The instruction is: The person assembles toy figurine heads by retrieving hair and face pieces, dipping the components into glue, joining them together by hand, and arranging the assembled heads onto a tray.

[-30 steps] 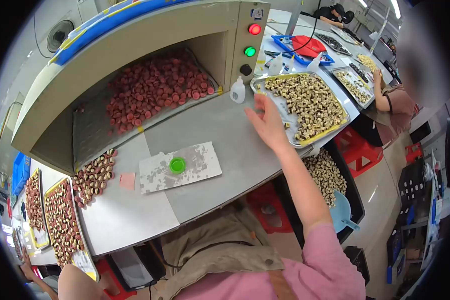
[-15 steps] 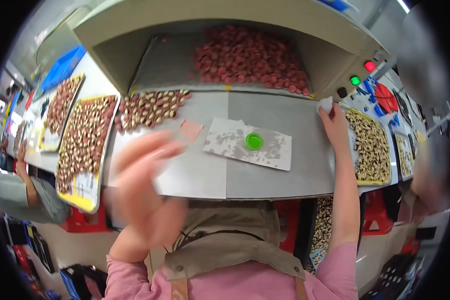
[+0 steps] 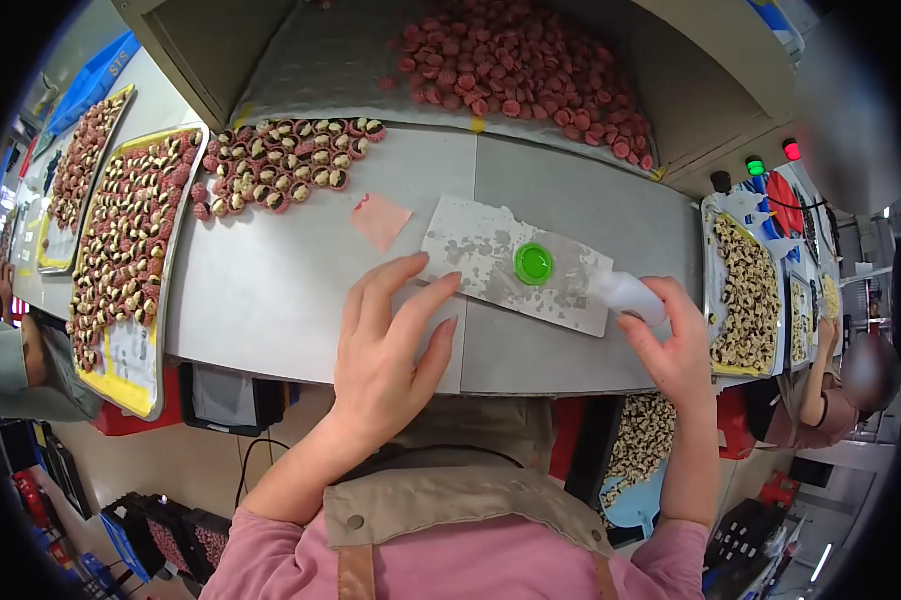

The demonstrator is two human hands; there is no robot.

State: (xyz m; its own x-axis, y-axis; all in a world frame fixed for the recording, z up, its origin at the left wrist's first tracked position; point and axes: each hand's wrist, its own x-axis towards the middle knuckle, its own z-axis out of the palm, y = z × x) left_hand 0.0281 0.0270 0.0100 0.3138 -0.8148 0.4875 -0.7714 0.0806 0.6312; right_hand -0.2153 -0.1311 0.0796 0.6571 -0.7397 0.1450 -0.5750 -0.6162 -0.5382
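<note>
My right hand (image 3: 678,345) is closed around a small whitish squeeze bottle (image 3: 634,297), tilted with its narrow end toward the board. Under that end lies a white board (image 3: 470,232) covered in grey wet-looking blotches. On the board sits a round, bright green shallow cup (image 3: 533,264), a short way left of the bottle tip. My left hand (image 3: 382,350) is held with fingers spread and nothing in it, its fingertips near the board's left edge. A pink paper square (image 3: 380,220) lies on the table just beyond those fingertips.
At the back, a box-like cabinet holds a heap of pink round pieces (image 3: 515,75). Two-toned pieces (image 3: 285,165) lie loose at the table's left, beside a filled tray (image 3: 155,385). Another tray (image 3: 718,350) of cream-and-dark pieces stands right. A co-worker (image 3: 820,400) is at far right.
My right hand has come from the table's back right to the board, bringing the bottle. My left hand, blurred and raised before, is now lower and nearer the board. The view has shifted.
</note>
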